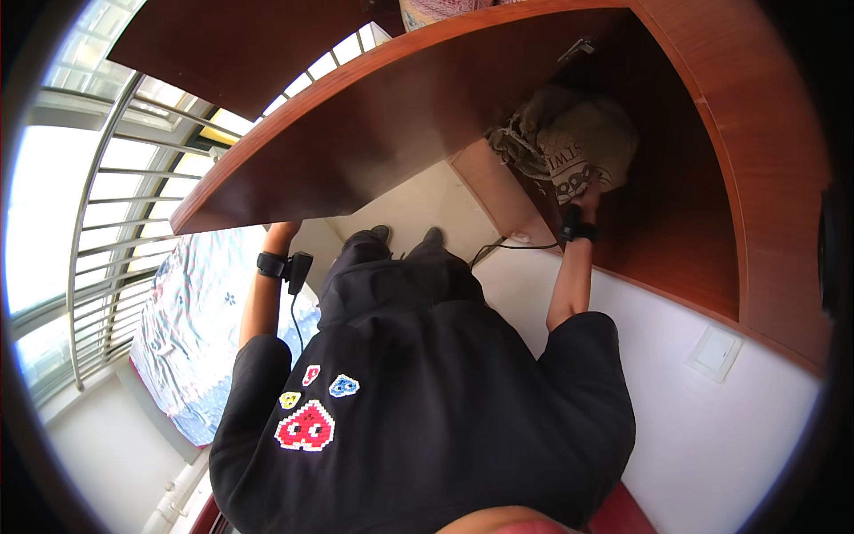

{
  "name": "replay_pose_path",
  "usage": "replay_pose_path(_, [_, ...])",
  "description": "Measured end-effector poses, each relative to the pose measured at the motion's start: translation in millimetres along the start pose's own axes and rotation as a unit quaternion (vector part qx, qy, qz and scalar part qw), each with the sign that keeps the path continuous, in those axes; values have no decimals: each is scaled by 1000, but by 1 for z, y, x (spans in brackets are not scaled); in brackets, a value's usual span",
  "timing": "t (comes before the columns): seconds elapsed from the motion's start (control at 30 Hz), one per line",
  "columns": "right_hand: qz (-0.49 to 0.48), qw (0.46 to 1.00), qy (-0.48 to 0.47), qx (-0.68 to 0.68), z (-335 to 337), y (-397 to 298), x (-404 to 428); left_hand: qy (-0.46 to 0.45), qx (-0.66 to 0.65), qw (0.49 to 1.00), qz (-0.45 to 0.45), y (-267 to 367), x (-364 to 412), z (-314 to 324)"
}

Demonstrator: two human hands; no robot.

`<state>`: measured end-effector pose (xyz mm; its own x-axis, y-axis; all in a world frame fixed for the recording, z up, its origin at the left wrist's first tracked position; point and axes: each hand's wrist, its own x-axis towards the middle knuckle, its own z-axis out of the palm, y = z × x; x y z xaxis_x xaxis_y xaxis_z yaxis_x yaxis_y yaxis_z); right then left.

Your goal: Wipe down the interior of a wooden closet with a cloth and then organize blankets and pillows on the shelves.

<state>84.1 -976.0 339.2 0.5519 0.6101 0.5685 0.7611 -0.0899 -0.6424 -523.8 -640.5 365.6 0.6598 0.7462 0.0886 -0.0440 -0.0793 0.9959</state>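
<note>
My right hand [590,197] reaches into a dark brown wooden cabinet [700,260]. It is against a beige-grey cloth item [594,133] that bears dark print and lettering, and its fingers are partly lost in shadow and cloth. Frayed, bunched fabric [517,140] lies at the left of this cloth. The open cabinet door [373,133] slants across the view from upper right to lower left. Under its lower edge, only the base of my left hand [287,229] shows; the door hides the fingers.
A metal hinge [577,50] joins door and cabinet. On the left are window bars [133,200] and a blue-and-white patterned cloth [200,320]. A black cable [514,245] runs below the cabinet. A wall switch [715,354] is at right. Pinkish patterned items [447,10] stand above the door.
</note>
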Motion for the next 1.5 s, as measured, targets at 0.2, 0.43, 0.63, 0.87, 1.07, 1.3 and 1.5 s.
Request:
replay_pose_path(0.2, [404,741,276,459,-61,-156,13,-74,-38,996,-31,-14,27,-4])
replay_pose_path(0.43, [318,807,357,347,-106,-278,-66,-166,-92,971,-146,-34,37,-20])
replay_pose_path(0.63, [432,798,316,277,-68,-291,-140,-238,-127,934,-235,-62,57,-15])
replay_pose_path(0.87, [550,785,276,72,-18,-207,-228,-306,-124,898,-291,-65,95,-12])
replay_pose_path(1.07, [435,887,156,4,-30,-237,-249,-321,-100,896,-289,-49,97,-17])
replay_pose_path(1.3, [437,893,0,-112,-43,-255,-270,-391,-36,896,-208,32,84,33])
replay_pose_path(1.5, [400,915,18,-54,-38,-255,-297,-547,63,825,-125,141,38,160])
